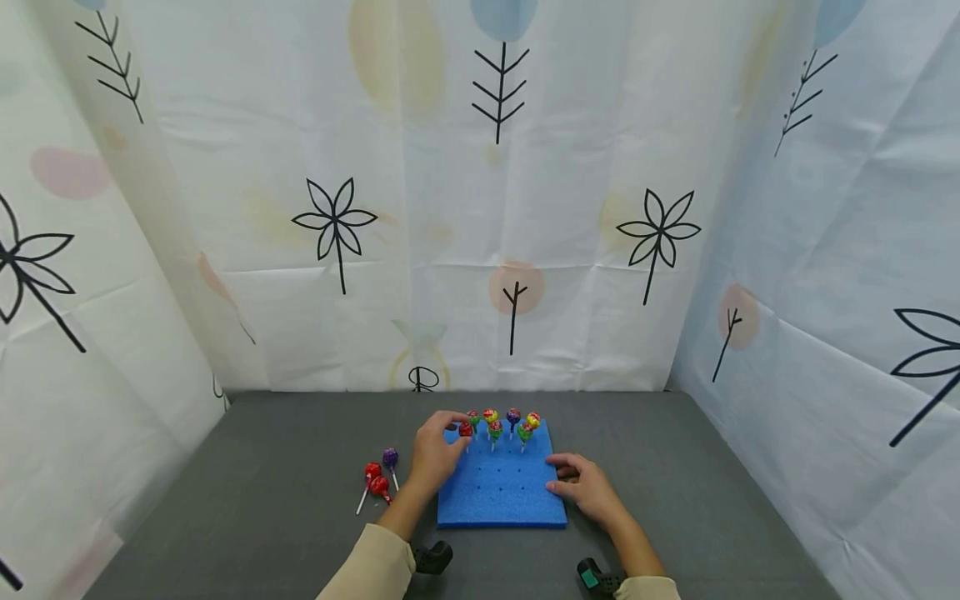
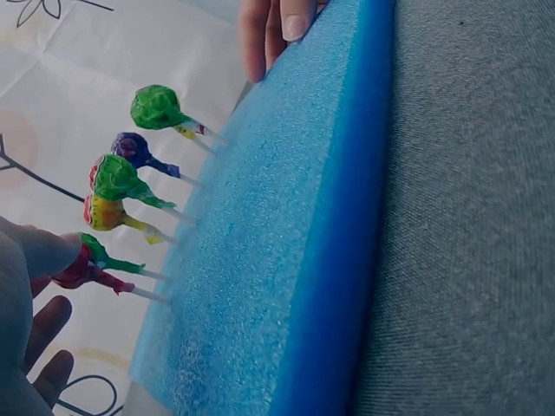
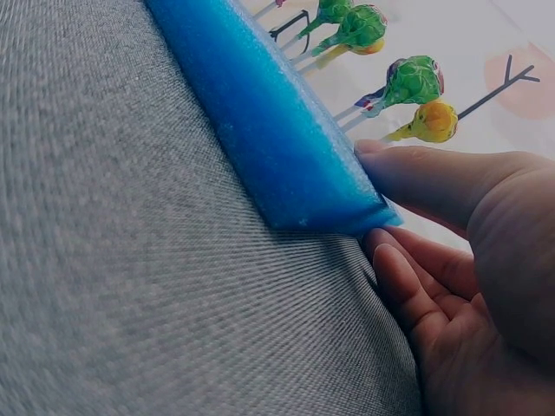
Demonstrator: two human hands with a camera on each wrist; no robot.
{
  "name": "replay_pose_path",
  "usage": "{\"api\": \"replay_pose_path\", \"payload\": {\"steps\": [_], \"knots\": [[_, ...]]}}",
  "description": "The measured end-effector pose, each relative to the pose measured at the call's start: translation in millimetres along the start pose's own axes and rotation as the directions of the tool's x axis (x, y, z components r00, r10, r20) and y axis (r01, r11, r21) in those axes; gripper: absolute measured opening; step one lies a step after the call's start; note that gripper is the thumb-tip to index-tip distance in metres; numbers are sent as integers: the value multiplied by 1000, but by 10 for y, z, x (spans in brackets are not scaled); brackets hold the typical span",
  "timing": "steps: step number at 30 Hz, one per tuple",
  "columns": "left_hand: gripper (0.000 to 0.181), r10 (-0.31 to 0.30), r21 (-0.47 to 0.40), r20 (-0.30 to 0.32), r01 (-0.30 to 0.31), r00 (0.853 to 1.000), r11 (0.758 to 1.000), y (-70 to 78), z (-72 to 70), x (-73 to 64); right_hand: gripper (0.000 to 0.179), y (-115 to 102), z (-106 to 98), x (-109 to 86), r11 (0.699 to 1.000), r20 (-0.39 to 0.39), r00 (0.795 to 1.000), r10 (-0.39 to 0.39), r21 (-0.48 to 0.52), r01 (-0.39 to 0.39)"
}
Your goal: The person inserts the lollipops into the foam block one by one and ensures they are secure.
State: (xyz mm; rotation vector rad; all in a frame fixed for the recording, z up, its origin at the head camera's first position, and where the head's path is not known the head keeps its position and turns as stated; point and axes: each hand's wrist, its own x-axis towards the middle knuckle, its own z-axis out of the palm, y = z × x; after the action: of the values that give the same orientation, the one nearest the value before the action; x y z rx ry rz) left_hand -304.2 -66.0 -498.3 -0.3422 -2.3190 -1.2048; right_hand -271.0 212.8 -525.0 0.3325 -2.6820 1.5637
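A blue foam board (image 1: 498, 504) with small holes lies on the table. Several wrapped lollipops stand upright in its far rows, among them a green one (image 2: 156, 106), a yellow one (image 3: 436, 121) and a purple one (image 1: 513, 416). At the board's far left, my left hand (image 1: 435, 451) pinches a red lollipop (image 2: 74, 270) between thumb and fingers; its stick meets the foam. My right hand (image 1: 588, 488) holds the board's right edge, with the thumb (image 3: 425, 178) on the upper side and curled fingers against the edge and underside.
Left of the board, two red lollipops (image 1: 379, 485) and a purple lollipop (image 1: 391, 457) lie on the grey tabletop (image 1: 300, 467). Patterned white curtains (image 1: 420, 208) enclose the table at the back and both sides. Black devices (image 1: 596, 577) sit at both wrists.
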Motion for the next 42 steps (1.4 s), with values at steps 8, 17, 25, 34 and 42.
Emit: {"api": "replay_pose_path", "payload": {"steps": [8, 17, 25, 34, 42], "knots": [[20, 35, 15, -10, -35, 999, 999, 26, -78, -27, 38, 5, 1, -2, 1000, -4, 1000, -2, 3, 2], [21, 25, 6, -7, -25, 1000, 1000, -15, -199, -104, 38, 13, 3, -19, 1000, -2, 1000, -5, -4, 5], [24, 46, 51, -8, -46, 999, 998, -113, -332, -151, 38, 14, 0, -26, 1000, -1, 1000, -21, -16, 21], [25, 90, 157, 45, -96, 995, 983, -188, -485, -167, 37, -4, 12, -17, 1000, -9, 1000, -12, -3, 12], [29, 11, 242, 139, -45, 990, 969, -350, -653, -153, 37, 1, 5, -13, 1000, -1, 1000, -16, 3, 16]]}}
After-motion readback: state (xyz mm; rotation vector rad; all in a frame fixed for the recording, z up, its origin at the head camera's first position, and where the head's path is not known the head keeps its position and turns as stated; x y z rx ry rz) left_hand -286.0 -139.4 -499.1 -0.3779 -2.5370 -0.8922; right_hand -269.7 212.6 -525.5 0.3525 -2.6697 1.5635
